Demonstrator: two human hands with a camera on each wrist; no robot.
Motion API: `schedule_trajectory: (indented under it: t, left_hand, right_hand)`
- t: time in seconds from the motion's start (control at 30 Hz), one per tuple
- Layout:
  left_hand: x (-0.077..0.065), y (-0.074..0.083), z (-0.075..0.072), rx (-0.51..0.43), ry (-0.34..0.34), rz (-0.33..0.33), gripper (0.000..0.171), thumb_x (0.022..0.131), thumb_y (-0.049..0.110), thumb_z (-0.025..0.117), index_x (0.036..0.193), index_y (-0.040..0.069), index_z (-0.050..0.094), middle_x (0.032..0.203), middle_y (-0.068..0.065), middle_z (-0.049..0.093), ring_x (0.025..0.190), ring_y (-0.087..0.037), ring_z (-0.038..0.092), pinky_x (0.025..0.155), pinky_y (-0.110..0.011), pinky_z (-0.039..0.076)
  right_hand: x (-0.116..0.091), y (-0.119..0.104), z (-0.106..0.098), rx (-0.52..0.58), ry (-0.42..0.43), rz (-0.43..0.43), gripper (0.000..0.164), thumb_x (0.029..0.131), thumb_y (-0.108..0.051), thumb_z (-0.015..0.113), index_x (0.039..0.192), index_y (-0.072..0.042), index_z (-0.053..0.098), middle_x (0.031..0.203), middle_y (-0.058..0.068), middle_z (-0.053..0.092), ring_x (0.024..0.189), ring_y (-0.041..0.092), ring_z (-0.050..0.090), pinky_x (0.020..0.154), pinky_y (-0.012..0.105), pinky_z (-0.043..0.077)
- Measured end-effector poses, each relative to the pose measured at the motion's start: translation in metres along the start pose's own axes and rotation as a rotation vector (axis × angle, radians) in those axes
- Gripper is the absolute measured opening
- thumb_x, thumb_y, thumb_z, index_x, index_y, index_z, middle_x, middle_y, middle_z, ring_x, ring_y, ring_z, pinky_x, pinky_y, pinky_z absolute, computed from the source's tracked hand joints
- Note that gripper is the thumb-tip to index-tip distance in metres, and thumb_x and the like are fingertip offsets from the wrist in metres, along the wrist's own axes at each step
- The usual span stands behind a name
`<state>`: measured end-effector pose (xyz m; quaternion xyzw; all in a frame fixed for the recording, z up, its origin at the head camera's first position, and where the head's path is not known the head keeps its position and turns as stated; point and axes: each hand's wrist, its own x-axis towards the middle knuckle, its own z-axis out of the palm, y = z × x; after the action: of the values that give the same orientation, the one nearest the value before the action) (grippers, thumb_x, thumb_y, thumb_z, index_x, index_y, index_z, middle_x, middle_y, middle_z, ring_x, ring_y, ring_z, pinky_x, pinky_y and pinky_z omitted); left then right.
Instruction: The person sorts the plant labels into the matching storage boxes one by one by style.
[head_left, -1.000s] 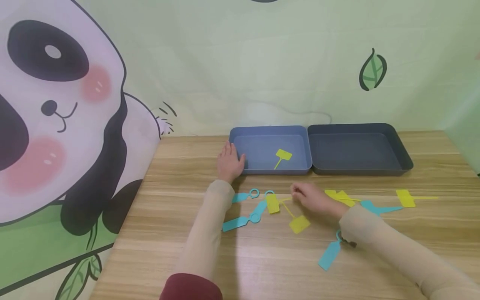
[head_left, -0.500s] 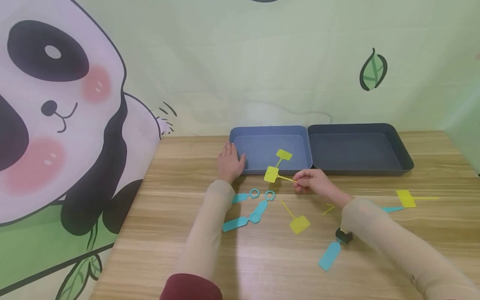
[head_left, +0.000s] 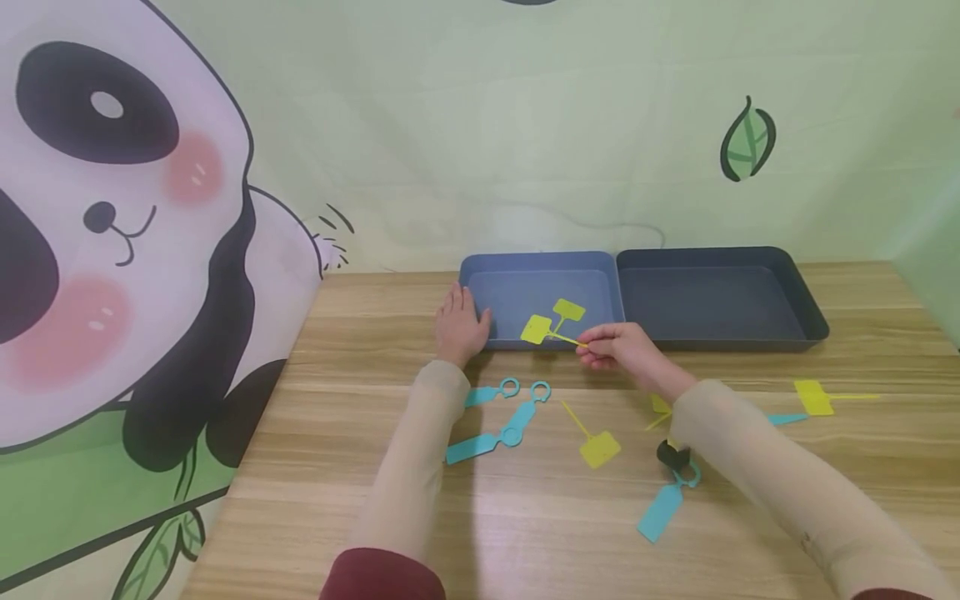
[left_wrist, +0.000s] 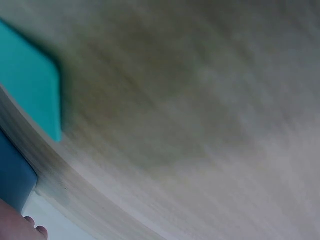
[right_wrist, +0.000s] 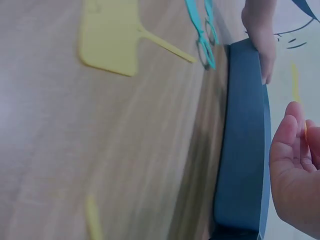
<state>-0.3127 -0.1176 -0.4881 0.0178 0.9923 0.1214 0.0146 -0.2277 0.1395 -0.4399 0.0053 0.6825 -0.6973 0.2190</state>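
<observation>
In the head view my right hand point(head_left: 622, 352) pinches the thin tail of a yellow plastic tag point(head_left: 536, 330), whose flat end hangs over the near edge of the blue tray point(head_left: 517, 292). Another yellow tag point(head_left: 570, 309) lies inside that tray. Fingers straight, my left hand point(head_left: 461, 327) rests against the tray's left end. Below the trays, a yellow tag point(head_left: 599, 448) and several turquoise ring tags point(head_left: 471, 447) lie on the table. In the right wrist view the right hand point(right_wrist: 297, 170) is beside the blue tray's wall point(right_wrist: 242, 145).
A dark grey tray point(head_left: 705, 300) adjoins the blue one on its right. Toward the right lie a yellow tag point(head_left: 813, 397) and a turquoise piece point(head_left: 787, 419); a turquoise tag point(head_left: 660, 512) sits nearer. My right sleeve partly covers more tags. A panda-printed cloth point(head_left: 525, 167) stands behind.
My right hand has lifted a yellow tag from beside the turquoise ring tags and carried it up to the blue tray's near edge. The left hand has stayed in place.
</observation>
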Motion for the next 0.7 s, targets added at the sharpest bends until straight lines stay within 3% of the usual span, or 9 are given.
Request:
schedule_trajectory:
  t: [0.7]
  left_hand:
    - [-0.002, 0.001, -0.003, 0.018, -0.008, 0.004, 0.065, 0.092, 0.043, 0.026, 0.141, 0.001, 0.013, 0.149, -0.013, 0.006, 0.137, -0.026, 0.011, 0.112, -0.039, 0.015]
  right_hand:
    - [0.045, -0.019, 0.006, -0.025, 0.129, 0.018, 0.035, 0.088, -0.001, 0.047, 0.119, 0.014, 0.045, 0.068, -0.007, 0.062, 0.063, 0.005, 0.061, 0.062, 0.018, 0.052]
